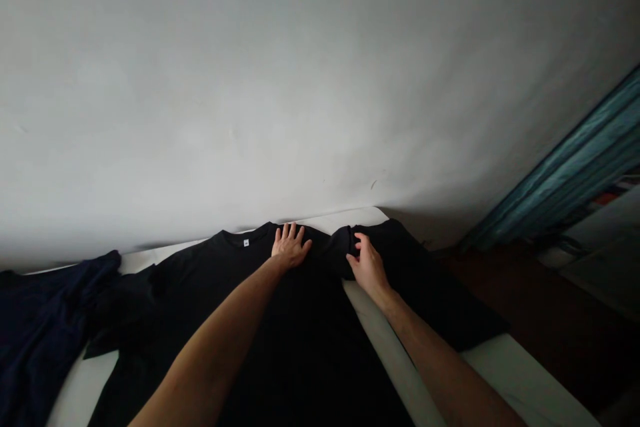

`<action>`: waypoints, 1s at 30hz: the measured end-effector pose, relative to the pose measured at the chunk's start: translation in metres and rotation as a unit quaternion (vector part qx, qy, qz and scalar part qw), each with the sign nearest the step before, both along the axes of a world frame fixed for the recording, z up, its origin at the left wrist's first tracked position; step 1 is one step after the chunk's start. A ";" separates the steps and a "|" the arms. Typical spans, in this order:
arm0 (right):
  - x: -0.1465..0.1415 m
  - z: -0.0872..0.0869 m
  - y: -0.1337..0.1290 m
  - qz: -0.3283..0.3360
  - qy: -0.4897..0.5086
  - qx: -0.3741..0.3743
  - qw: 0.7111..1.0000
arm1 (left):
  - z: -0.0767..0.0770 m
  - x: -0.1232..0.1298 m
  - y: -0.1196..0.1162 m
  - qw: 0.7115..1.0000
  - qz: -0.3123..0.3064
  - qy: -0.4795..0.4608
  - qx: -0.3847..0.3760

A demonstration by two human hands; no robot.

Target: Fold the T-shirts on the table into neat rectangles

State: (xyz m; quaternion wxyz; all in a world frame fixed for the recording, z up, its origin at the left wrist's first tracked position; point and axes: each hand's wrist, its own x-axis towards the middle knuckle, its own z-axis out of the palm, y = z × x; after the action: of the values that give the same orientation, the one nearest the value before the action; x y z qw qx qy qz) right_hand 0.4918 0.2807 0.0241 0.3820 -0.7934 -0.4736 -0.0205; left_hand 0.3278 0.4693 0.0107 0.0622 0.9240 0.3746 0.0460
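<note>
Currently, across a white table [533, 377], one black crew-neck T-shirt [305, 347] is spread flat, its lower part cut off. It is flanked by one black garment [433, 290] and one rumpled navy garment [43, 327]. A shoulder [319, 240] is pressed by the left hand [290, 247], fingers splayed; whether the sleeve [341, 245] is pinched by the curled right hand [369, 267] cannot be told. One collar label [246, 243] is unreadable.

A black T-shirt [310, 347] lies spread on the white surface [525, 370], collar by the far edge. The left hand [289, 248] rests flat beside the collar; the right hand [369, 267] curls its fingers at the sleeve hem [349, 240]. Another black garment [425, 287] lies over the far right corner, navy cloth [40, 340] toward the left.
</note>
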 end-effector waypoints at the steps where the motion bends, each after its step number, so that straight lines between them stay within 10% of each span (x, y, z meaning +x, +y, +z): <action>1: 0.001 0.001 -0.001 -0.001 -0.009 -0.017 1.000 | 0.000 0.000 0.000 1.000 0.001 0.001 0.000; 11: -0.011 0.015 0.006 -0.036 0.046 -0.162 0.985 | 0.003 0.000 -0.001 1.000 0.010 0.014 0.002; 30: -0.021 -0.006 -0.020 -0.033 0.104 -0.098 0.989 | 0.002 -0.002 -0.002 1.000 0.009 -0.011 -0.014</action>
State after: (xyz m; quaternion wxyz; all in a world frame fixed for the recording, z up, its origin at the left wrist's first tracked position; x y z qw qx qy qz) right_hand 0.4713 0.2603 0.0181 0.3490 -0.8400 -0.4042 0.0962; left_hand 0.3263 0.4672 0.0125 0.0792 0.9189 0.3830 0.0517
